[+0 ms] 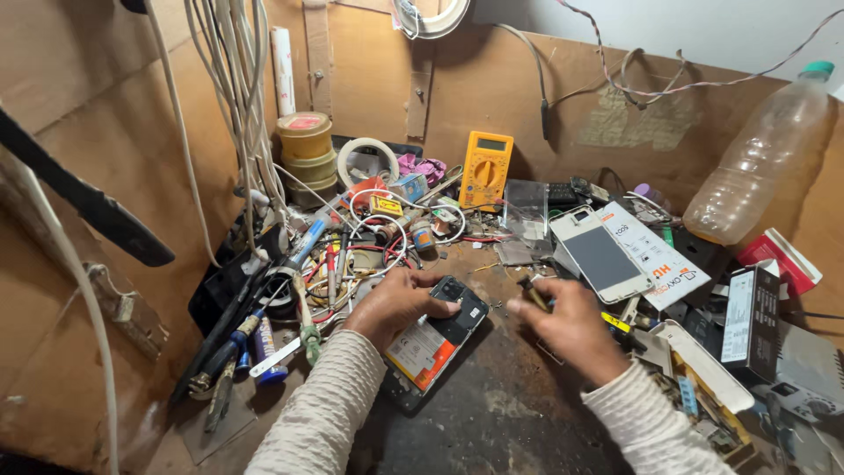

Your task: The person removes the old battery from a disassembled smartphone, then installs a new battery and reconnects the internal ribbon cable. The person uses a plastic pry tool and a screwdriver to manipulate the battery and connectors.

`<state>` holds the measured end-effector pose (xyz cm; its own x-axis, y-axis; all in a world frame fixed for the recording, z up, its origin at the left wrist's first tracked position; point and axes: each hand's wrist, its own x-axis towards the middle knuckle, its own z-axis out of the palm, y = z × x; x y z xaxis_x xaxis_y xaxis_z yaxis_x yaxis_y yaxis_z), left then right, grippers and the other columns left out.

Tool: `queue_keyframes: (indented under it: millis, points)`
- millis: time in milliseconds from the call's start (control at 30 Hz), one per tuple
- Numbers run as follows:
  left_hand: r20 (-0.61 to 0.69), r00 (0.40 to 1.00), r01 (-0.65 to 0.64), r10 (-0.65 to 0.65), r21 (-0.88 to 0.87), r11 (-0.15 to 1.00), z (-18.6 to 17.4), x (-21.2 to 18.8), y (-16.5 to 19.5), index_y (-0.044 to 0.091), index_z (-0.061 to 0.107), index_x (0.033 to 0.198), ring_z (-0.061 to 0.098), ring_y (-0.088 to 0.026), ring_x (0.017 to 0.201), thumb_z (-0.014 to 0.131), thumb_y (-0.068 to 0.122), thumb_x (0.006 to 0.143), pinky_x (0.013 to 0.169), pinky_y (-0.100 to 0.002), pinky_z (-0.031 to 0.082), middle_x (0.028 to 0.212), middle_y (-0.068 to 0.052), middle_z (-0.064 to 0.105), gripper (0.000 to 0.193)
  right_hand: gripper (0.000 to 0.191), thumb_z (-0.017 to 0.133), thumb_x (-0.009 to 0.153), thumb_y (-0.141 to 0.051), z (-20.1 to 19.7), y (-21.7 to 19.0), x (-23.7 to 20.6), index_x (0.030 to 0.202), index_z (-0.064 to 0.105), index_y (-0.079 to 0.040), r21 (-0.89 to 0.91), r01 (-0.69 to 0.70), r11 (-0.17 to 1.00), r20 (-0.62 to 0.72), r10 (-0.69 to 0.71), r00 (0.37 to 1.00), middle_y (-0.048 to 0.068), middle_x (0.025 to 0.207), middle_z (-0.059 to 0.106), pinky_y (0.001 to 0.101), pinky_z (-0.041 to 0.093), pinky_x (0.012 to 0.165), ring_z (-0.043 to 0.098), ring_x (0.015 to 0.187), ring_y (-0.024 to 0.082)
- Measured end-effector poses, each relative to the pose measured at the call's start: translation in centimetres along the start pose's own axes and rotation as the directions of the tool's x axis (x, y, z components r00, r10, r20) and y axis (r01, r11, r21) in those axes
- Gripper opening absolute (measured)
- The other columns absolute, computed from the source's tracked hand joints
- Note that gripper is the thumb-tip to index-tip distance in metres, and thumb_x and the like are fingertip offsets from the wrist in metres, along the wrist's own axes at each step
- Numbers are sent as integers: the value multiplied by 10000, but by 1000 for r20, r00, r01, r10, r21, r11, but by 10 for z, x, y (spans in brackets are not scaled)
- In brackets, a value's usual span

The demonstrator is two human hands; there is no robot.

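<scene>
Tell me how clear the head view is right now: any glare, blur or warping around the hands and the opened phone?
Head view: even, soft light, weak shadows; the opened phone under the left hand is sharp with no glare; the right hand and the small tool it pinches are slightly soft; wide-angle warping bends the edges, stretching the plastic bottle.

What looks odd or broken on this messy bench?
The phone under the left hand lies with its back cover off, insides bare. A plastic bottle leans tilted against the back board.
</scene>
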<state>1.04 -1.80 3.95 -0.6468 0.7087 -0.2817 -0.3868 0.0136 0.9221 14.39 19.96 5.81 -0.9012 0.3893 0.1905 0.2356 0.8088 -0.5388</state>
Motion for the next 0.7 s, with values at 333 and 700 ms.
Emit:
queue_keyframes:
  millis: [333, 700]
  points:
    - [2, 1000, -14, 14, 31, 999, -3, 0, -3, -40, 693, 1243, 745, -176, 721, 749, -47, 756, 656, -326, 619, 931, -138, 789, 491, 305, 868, 727, -315, 23, -5, 2, 814, 791, -33, -53, -154, 987, -31, 153, 988, 147, 739, 772, 379, 564, 680, 758, 673, 242]
    - [57, 998, -39, 37, 43, 998, -7, -1, -4, -38, 733, 1211, 731, -163, 699, 744, -38, 772, 638, -317, 614, 921, -120, 788, 440, 317, 794, 880, -264, 31, 2, 6, 786, 717, 29, 14, -118, 993, -105, 118, 987, 170, 636, 680, 406, 470, 568, 601, 546, 260]
